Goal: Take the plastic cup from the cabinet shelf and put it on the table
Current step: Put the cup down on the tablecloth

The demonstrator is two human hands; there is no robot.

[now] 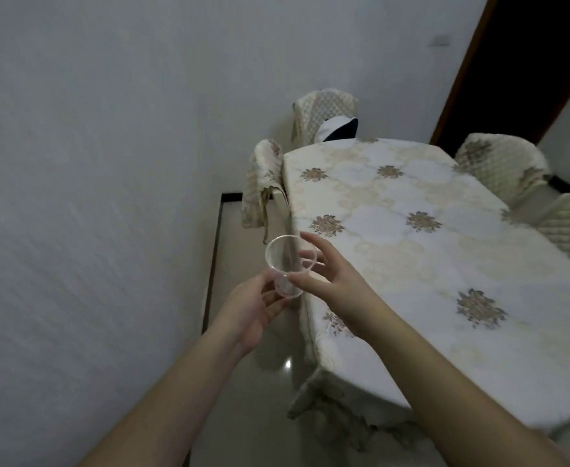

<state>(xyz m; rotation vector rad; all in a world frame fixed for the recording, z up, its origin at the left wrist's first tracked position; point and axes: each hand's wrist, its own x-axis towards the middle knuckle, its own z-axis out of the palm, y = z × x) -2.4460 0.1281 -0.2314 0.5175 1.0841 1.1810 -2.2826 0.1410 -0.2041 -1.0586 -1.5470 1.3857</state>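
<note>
A clear plastic cup (285, 264) is held in the air just left of the table's near-left edge, tilted with its mouth toward me. My left hand (253, 311) grips its base from below. My right hand (327, 281) holds its side near the rim with thumb and fingers. The table (445, 264), covered by a white cloth with flower motifs, stretches to the right of the cup. No cabinet is in view.
Covered chairs stand around the table: one at the far end (324, 112), one on the left side (263, 183), two on the right (506, 166). A white wall (91, 163) fills the left. A dark doorway (529, 62) lies at the back right.
</note>
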